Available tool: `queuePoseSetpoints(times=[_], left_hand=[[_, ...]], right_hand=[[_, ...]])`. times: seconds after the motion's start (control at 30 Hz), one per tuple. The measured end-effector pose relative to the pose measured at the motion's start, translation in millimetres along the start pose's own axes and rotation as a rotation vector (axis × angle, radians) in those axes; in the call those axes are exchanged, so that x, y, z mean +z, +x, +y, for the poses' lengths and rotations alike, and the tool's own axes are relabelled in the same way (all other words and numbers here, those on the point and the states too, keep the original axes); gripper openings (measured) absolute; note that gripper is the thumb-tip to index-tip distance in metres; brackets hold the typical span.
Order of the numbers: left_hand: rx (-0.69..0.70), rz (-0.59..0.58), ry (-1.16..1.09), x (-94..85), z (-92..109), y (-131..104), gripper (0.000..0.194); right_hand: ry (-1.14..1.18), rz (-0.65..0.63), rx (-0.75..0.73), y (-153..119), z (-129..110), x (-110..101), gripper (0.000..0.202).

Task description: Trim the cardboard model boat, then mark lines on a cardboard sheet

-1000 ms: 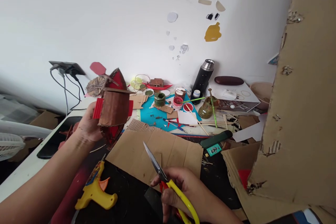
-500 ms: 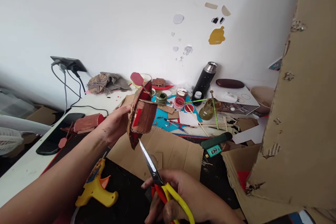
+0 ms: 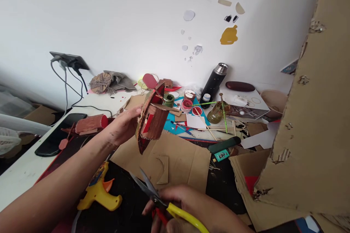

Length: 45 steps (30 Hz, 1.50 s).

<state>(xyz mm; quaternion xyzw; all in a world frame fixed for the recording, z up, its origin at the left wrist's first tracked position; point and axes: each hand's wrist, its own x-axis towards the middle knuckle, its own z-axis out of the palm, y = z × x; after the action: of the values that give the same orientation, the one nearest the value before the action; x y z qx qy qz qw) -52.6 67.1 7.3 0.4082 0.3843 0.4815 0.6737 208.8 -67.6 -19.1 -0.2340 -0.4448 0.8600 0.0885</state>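
Observation:
My left hand grips a small brown and red cardboard boat model by its hull, tilted on end above the desk. Its fingers are mostly hidden behind the hull. Low in the centre, my right hand is closed round the red and yellow handles of the scissors. The blades are parted and point up and left, below the boat and not touching it. Under both lies a flat sheet of cardboard, with a small curved cardboard cutout on it.
A yellow glue gun lies at the lower left beside a painted cylinder model. Paint jars, brushes and a black flask stand along the wall. A large cardboard panel rises on the right.
The scissors' blades have opened and swung down and left with my right hand. The boat model has shifted slightly right and turned a little. The curved cutout is now uncovered.

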Motion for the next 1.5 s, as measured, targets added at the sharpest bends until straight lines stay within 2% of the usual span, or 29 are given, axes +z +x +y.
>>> queuePoseSetpoints(times=[0.13, 0.47, 0.73, 1.07, 1.3, 1.5], left_hand=[[-0.014, -0.026, 0.037, 3.2, 2, -4, 0.051], [-0.049, -0.022, 0.206, -0.7, 0, -12, 0.057], [-0.035, -0.038, 0.322, -6.8, -6, -13, 0.059], [0.001, -0.115, 0.356, 3.6, 3, -14, 0.042], [0.001, -0.114, 0.374, 1.3, 4, -14, 0.041], [0.016, -0.142, 0.402, 10.1, 12, -14, 0.040]], right_hand=[[0.030, 0.125, 0.023, 6, -1, 6, 0.085], [0.049, 0.236, 0.000, 10, -11, 12, 0.079], [0.018, 0.268, 0.019, 9, -16, 13, 0.083], [-0.031, 0.296, 0.039, 5, -10, 8, 0.073], [-0.019, 0.290, 0.030, 3, -8, 7, 0.068], [-0.026, 0.311, 0.050, 3, -11, 8, 0.071]])
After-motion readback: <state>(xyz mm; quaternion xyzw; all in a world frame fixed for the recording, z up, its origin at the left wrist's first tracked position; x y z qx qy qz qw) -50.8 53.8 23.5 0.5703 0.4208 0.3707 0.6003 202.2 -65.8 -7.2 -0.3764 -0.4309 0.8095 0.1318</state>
